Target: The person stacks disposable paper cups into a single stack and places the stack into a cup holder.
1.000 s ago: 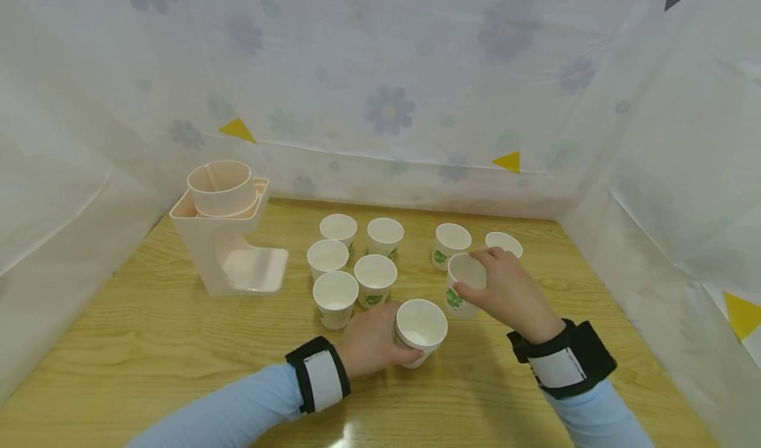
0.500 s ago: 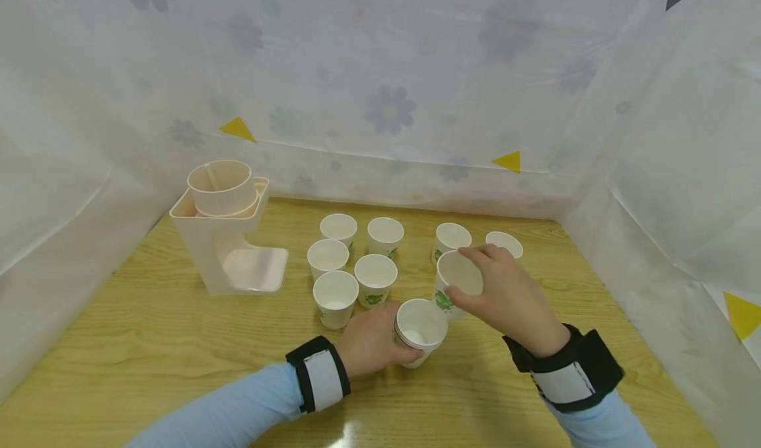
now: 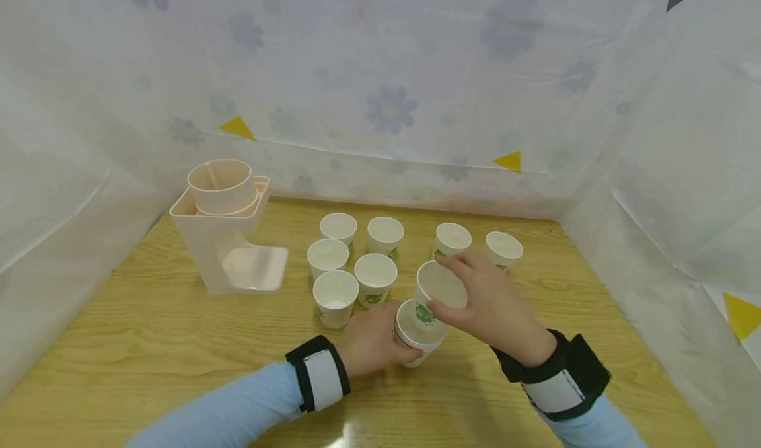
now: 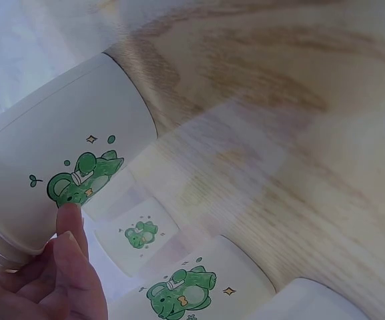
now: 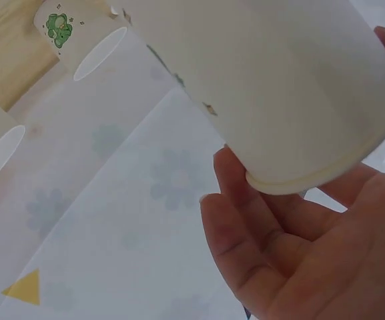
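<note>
My left hand [image 3: 373, 341] grips a small stack of nested white paper cups [image 3: 410, 332] near the front middle of the table. Several rims show at the top of that stack in the left wrist view, and a green cartoon animal is printed on its side [image 4: 79, 127]. My right hand [image 3: 487, 296] holds a single paper cup [image 3: 441, 288] by its rim, thumb in front and fingers behind. The held cup is slightly tilted, and its base overlaps the stack's mouth in the head view. In the right wrist view this cup [image 5: 279, 87] fills the upper part.
Several upright paper cups [image 3: 376, 273] stand grouped left of the hands. Two more, one cup [image 3: 453, 236] and another cup [image 3: 504, 246], stand at the back right. A pale pink machine-shaped stand [image 3: 222, 236] is at the left on the wooden table [image 3: 148, 342]. Patterned sheeting [image 3: 386, 157] encloses the sides and back.
My right hand has carried its cup leftward, from right of the stack to over the stack's mouth. My left hand and the stack have stayed in place.
</note>
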### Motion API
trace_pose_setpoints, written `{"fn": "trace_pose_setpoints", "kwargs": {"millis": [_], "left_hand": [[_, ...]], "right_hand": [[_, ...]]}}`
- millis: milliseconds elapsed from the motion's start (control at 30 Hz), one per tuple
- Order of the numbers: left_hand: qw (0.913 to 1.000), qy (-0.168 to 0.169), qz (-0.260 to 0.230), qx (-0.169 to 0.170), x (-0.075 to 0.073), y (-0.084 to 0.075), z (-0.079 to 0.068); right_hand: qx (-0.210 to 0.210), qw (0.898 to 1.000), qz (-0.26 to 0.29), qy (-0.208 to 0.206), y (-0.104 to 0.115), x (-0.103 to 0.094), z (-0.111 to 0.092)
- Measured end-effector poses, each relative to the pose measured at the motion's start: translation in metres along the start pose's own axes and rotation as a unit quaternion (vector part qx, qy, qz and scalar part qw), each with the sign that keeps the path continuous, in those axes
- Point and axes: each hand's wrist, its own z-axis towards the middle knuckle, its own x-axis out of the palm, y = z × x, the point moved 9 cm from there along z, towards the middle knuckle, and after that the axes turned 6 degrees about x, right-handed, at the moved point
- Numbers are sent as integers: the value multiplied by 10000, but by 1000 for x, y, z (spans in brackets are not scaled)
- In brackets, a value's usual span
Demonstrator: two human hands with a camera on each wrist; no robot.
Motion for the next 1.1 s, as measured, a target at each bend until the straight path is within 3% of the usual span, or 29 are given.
{"fn": "trace_pose_setpoints", "kwargs": {"millis": [1100], "left_hand": [[10000, -44, 12, 82, -1, -1, 0]], "right_hand": [[-689, 9965, -427, 222, 14, 20, -4]]}}
